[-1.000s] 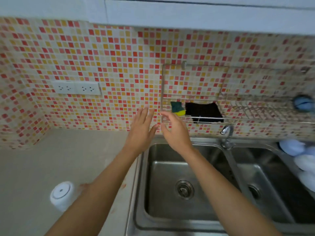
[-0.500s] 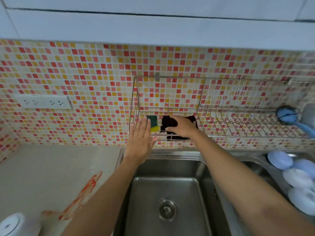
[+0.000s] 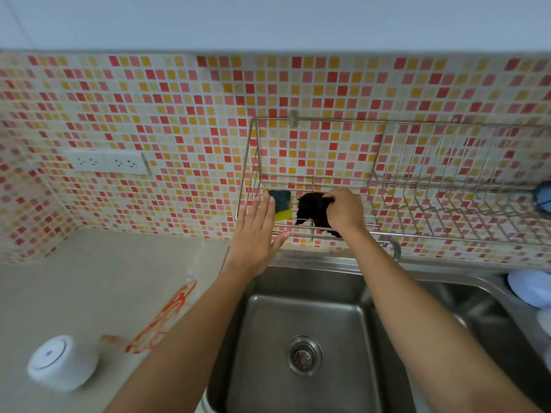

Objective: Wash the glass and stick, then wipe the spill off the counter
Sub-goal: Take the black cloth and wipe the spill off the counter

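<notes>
Centrally, just above mid-frame, a dark cloth (image 3: 313,211) is gripped by the right hand (image 3: 343,211), whose fingers are curled over its upper edge while it lies in the wire wall rack (image 3: 313,122). The left hand (image 3: 256,236) is held flat with fingers straight and together, holding nothing, in front of the rack's left end, just beside a green-and-yellow sponge (image 3: 280,208). The orange-red spill (image 3: 162,320) is seen at lower left of the frame on the beige counter (image 3: 89,278), between the stainless sink (image 3: 304,332) and a white round container (image 3: 61,360). Neither glass nor stick can be made out in this view.

Handling, as judged: the cloth is expected to be soft, limp and light, draping and bunching when lifted, and possibly snagging on the rack wires; a gathered handful near its upper edge is the likely best hold. The spill appears thin and smeared, so broad, flat pressure with the bunched cloth would probably be needed. The rack wires look stiff and the sink rim is probably slippery when wet.
</notes>
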Demonstrator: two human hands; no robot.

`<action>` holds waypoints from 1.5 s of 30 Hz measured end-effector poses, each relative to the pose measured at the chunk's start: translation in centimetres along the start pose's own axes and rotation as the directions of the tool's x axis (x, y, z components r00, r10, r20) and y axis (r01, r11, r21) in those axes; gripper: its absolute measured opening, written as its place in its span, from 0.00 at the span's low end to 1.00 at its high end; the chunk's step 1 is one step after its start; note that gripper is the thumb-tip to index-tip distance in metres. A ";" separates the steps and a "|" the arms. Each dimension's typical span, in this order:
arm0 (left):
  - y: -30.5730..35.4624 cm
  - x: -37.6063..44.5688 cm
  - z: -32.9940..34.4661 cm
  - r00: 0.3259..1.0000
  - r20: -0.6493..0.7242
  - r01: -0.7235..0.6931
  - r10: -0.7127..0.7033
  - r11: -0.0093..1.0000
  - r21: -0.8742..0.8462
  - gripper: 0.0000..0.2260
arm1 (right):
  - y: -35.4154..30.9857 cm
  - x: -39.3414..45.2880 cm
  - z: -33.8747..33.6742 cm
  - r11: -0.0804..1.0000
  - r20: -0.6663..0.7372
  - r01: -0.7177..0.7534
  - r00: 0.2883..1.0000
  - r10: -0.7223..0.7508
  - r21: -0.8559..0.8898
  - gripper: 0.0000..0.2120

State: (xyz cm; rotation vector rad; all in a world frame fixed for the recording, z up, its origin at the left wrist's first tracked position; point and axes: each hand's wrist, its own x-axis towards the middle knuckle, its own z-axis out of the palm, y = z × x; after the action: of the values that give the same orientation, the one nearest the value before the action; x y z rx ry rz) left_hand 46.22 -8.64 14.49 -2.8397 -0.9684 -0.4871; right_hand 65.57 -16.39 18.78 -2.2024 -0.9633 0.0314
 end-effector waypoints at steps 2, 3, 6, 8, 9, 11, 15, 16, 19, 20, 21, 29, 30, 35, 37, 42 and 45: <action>0.0 -0.2 -0.4 1.000 0.019 -0.001 0.002 1.000 -0.011 0.36 | 0.1 0.2 -0.8 0.983 -0.061 -0.089 0.993 0.100 0.160 0.18; -0.1 -0.3 -0.5 1.000 0.031 -0.003 0.003 1.000 -0.007 0.36 | 0.1 0.4 -1.4 0.944 -0.069 -0.162 0.979 0.190 0.287 0.18; -0.2 -0.7 -1.1 0.998 0.068 -0.012 0.012 1.000 0.007 0.37 | 0.4 0.4 -2.7 0.827 -0.031 -0.282 0.940 0.339 0.487 0.18; -0.3 -0.8 -1.5 0.994 0.112 -0.016 0.016 1.000 -0.002 0.37 | 0.2 -0.1 -2.9 0.925 -0.032 -0.183 0.978 0.205 0.332 0.16; -0.3 -0.9 -1.8 0.990 0.139 -0.015 0.017 1.000 -0.014 0.38 | 0.0 -0.4 -2.7 0.956 -0.032 -0.109 0.992 0.123 0.272 0.15; -0.4 -1.0 -2.3 0.985 0.169 -0.012 0.017 0.999 -0.034 0.38 | -0.6 -0.9 -2.4 0.976 0.022 -0.002 1.000 -0.003 0.219 0.15; -0.4 -1.3 -2.6 0.984 0.179 -0.001 0.011 0.998 -0.056 0.37 | -1.5 -1.3 -1.9 0.971 0.255 -0.029 0.966 -0.034 0.239 0.23; -0.5 -1.4 -2.6 0.984 0.176 0.002 0.008 0.998 -0.058 0.37 | -1.6 -1.3 -1.9 0.969 0.239 -0.046 0.971 -0.014 0.244 0.23; -0.6 -1.4 -2.7 0.986 0.165 0.008 0.006 0.997 -0.081 0.37 | -0.8 -0.3 -1.8 0.993 0.112 -0.001 0.994 -0.012 0.117 0.17; -0.6 -1.4 -2.7 0.987 0.162 0.008 0.007 0.996 -0.092 0.37 | -0.5 0.2 -1.7 0.998 0.114 0.021 0.993 -0.029 0.065 0.15; -0.6 -1.4 -2.7 0.987 0.160 0.007 0.010 0.995 -0.102 0.37 | -0.3 0.6 -1.5 0.999 0.139 0.036 0.990 -0.039 0.023 0.15; -0.7 -1.5 -2.5 0.993 0.119 0.007 0.010 0.990 -0.139 0.36 | 0.1 3.7 -0.5 0.971 0.345 0.043 0.938 0.041 -0.234 0.21; -0.7 -1.5 -2.5 0.993 0.115 0.007 0.009 0.990 -0.141 0.36 | 0.1 4.1 -0.4 0.972 0.353 0.050 0.935 0.035 -0.231 0.15; -0.8 -1.5 -2.1 0.996 0.084 0.001 0.012 0.989 -0.151 0.36 | -1.5 4.1 -3.0 0.985 0.394 0.134 0.916 -0.082 -0.106 0.05; -0.9 -1.5 -2.0 0.997 0.075 0.000 0.013 0.987 -0.163 0.37 | -2.6 3.4 -4.6 0.986 0.331 0.167 0.930 -0.158 0.002 0.09; -0.9 -2.0 -2.9 0.998 0.063 0.027 -0.011 0.964 -0.266 0.35 | -4.6 1.4 -7.5 0.948 0.181 0.286 0.934 -0.309 0.143 0.17; -1.2 -2.9 -4.3 0.998 0.013 0.066 -0.066 0.925 -0.375 0.32 | -6.7 -0.3 -9.0 0.911 0.104 0.361 0.917 -0.386 0.200 0.16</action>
State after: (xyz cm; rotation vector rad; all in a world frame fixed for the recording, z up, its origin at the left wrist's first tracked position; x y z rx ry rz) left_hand 42.12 -10.20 17.59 -3.1466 -1.0764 -0.7548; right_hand 63.71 -18.96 29.57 -1.8404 -1.3957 0.0923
